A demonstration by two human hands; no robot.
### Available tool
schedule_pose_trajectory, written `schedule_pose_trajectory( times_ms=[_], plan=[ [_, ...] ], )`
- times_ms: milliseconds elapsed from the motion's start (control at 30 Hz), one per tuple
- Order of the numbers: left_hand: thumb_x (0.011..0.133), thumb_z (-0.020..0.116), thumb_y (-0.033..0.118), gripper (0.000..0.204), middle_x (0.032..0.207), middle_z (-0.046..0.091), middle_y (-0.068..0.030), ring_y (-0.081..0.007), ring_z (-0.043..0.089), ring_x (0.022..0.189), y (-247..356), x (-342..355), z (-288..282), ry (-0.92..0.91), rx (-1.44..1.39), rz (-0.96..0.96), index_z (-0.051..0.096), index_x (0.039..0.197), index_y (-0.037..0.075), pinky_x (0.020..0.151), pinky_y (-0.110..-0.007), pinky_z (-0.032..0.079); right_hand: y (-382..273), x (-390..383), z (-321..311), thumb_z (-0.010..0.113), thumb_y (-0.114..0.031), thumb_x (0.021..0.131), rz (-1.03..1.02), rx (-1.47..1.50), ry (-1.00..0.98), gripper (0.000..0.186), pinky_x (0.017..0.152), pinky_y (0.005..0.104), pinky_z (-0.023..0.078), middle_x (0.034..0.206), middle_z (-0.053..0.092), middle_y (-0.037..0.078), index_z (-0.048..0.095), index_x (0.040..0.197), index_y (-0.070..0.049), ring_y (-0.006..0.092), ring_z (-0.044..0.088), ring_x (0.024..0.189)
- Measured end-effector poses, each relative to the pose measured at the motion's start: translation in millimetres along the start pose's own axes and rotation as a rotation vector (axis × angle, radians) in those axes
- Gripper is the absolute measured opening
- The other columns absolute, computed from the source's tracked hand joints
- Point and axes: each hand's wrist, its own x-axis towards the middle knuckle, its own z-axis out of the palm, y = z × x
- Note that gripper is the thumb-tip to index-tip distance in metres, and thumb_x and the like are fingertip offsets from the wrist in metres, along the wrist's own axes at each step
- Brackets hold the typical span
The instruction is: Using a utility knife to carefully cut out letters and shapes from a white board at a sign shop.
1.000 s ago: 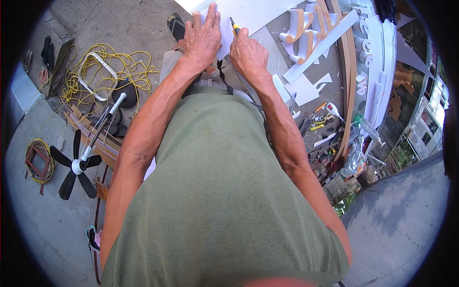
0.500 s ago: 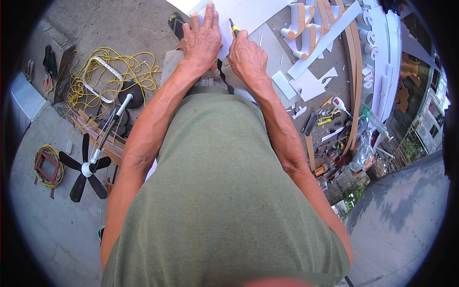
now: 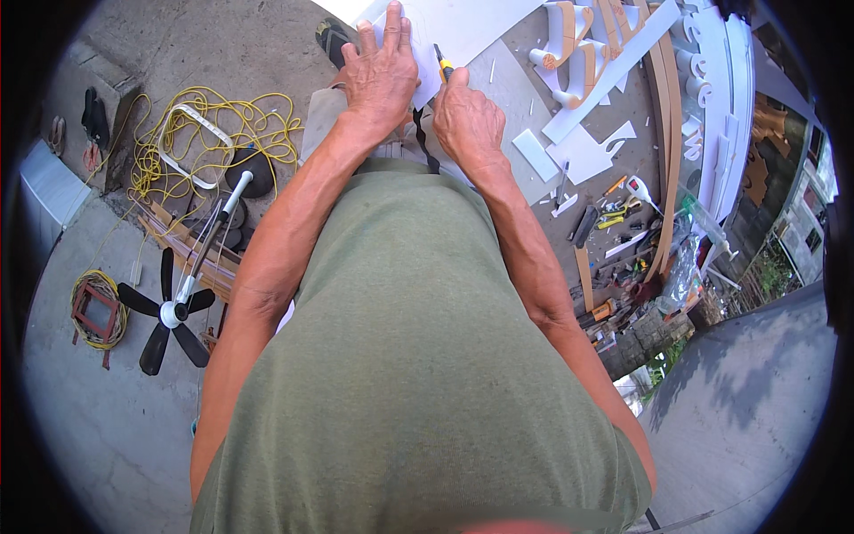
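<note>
My left hand (image 3: pixel 378 84) lies on a white sheet (image 3: pixel 471 22) at the top centre, its fingers stretched out. Just right of it, my right hand (image 3: pixel 467 120) grips a yellow-and-black utility knife (image 3: pixel 446 66), with the blade at the sheet. Under the sheet's right part is a grey board (image 3: pixel 511 107) scattered with white offcuts. A dark strap (image 3: pixel 422 133) hangs below the sheet between my hands, and a sandalled foot (image 3: pixel 331 44) shows beyond my left hand.
White cut letters (image 3: pixel 565 67), long brown strips (image 3: pixel 667 151) and assorted tools (image 3: pixel 614 214) crowd the right. At left are tangled yellow cable (image 3: pixel 267 133), a black-bladed fan (image 3: pixel 173 316), a coiled cable (image 3: pixel 98 316) and a concrete block (image 3: pixel 124 89).
The knife and my right hand have slid slightly down toward my body. My left hand keeps its place on the sheet. The whole view has shifted slightly rightward in the picture.
</note>
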Motion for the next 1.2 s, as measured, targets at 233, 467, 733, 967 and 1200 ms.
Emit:
schedule_pose_trajectory(
  times_ms=[233, 467, 733, 967, 1200],
  plan=[
    [0.072, 0.089, 0.031, 0.092, 0.164, 0.031, -0.0100, -0.0416, 0.041, 0.129, 1, 0, 0, 0.009, 0.017, -0.009, 0.048, 0.148, 0.000, 0.089, -0.053, 0.044, -4, -7, -2, 0.051, -0.020, 0.100, 0.023, 0.001, -0.019, 0.020, 0.068, 0.0568, 0.054, 0.074, 0.069, 0.027, 0.048, 0.101, 0.000, 0.0462, 0.071, 0.073],
    [0.071, 0.089, 0.029, 0.092, 0.164, 0.031, -0.0106, -0.0424, 0.041, 0.129, 2, 0, 0, 0.010, 0.009, -0.013, 0.047, 0.148, 0.000, 0.088, -0.053, 0.044, -5, -10, -1, 0.053, -0.015, 0.098, 0.047, -0.005, -0.033, 0.016, 0.070, 0.0550, 0.055, 0.074, 0.070, 0.027, 0.049, 0.099, 0.001, 0.0443, 0.073, 0.074],
    [0.072, 0.089, 0.030, 0.094, 0.164, 0.030, -0.0116, -0.0444, 0.041, 0.130, 4, 0, -3, -0.019, 0.014, -0.015, 0.045, 0.150, 0.000, 0.087, -0.057, 0.044, -2, -18, 4, 0.053, -0.014, 0.098, 0.046, 0.009, -0.018, 0.014, 0.068, 0.0555, 0.055, 0.073, 0.070, 0.026, 0.047, 0.098, -0.001, 0.0446, 0.072, 0.072],
    [0.075, 0.088, 0.030, 0.093, 0.165, 0.029, -0.0120, -0.0446, 0.041, 0.131, 3, 0, -3, -0.031, 0.004, -0.022, 0.044, 0.151, 0.000, 0.089, -0.060, 0.044, 2, -32, 11, 0.053, -0.018, 0.101, 0.039, -0.002, -0.002, 0.017, 0.063, 0.0541, 0.055, 0.070, 0.069, 0.024, 0.047, 0.098, -0.002, 0.0436, 0.071, 0.067],
    [0.076, 0.087, 0.030, 0.092, 0.165, 0.029, -0.0126, -0.0454, 0.042, 0.132, 2, 0, -3, -0.023, 0.007, -0.009, 0.043, 0.151, 0.000, 0.090, -0.060, 0.044, 9, -44, 12, 0.053, -0.019, 0.101, 0.044, -0.008, -0.042, 0.018, 0.063, 0.0538, 0.054, 0.070, 0.069, 0.023, 0.047, 0.098, -0.002, 0.0430, 0.071, 0.067]
  ],
)
